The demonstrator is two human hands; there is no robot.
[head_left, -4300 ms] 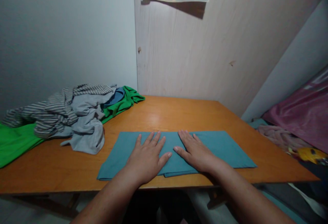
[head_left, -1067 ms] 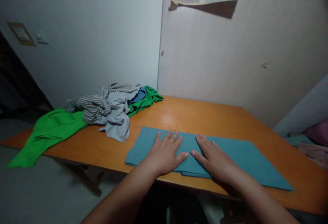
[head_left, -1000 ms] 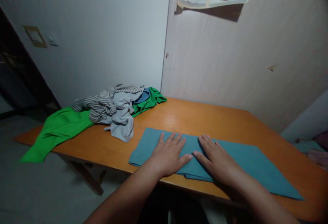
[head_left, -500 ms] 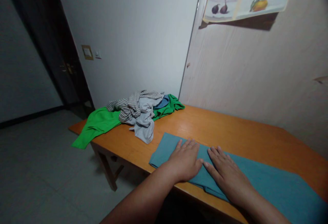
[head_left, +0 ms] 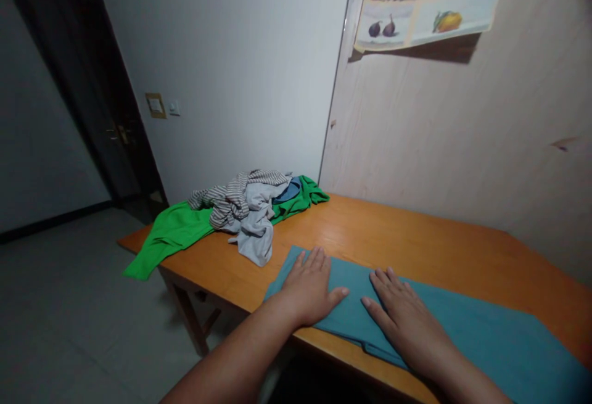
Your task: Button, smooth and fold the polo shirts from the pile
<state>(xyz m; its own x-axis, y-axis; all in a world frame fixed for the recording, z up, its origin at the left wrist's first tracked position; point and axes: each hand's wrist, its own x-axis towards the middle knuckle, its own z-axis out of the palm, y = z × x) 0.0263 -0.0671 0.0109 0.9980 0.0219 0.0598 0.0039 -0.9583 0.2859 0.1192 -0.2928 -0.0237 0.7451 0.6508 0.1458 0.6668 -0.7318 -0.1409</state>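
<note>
Teal cloth (head_left: 472, 324) under both flat hands (head_left: 309, 290) (head_left: 409, 321)

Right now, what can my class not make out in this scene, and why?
All in the head view:
Teal cloth: its near right part is cut off by the bottom edge; patches lie hidden under the left hand and right hand.
Blue garment: partly covered by the grey garment, so its full shape is unclear.
Fruit poster: top cut off by the upper edge.
Wall plate: details too small.
</note>
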